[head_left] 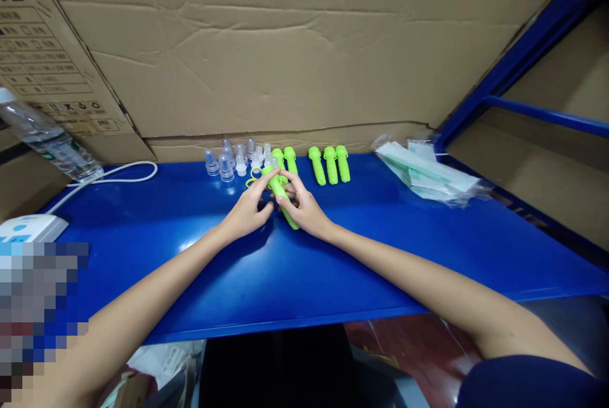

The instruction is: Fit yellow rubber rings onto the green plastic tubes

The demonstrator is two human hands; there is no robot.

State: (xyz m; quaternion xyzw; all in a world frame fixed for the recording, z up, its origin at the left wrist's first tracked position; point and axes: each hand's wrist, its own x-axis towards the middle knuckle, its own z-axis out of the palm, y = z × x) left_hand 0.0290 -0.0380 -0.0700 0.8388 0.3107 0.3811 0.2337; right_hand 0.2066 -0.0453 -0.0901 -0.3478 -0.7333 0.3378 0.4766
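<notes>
Right hand (308,210) is gripping the green tube (277,188), fingers clamped on its body. Left hand (245,212) is touching the far end; thumb is standing apart, can't tell if other fingers are pinching. Tube is slanting between both hands over the blue table (266,287), clear plastic pieces (226,168) sitting behind-left.
</notes>
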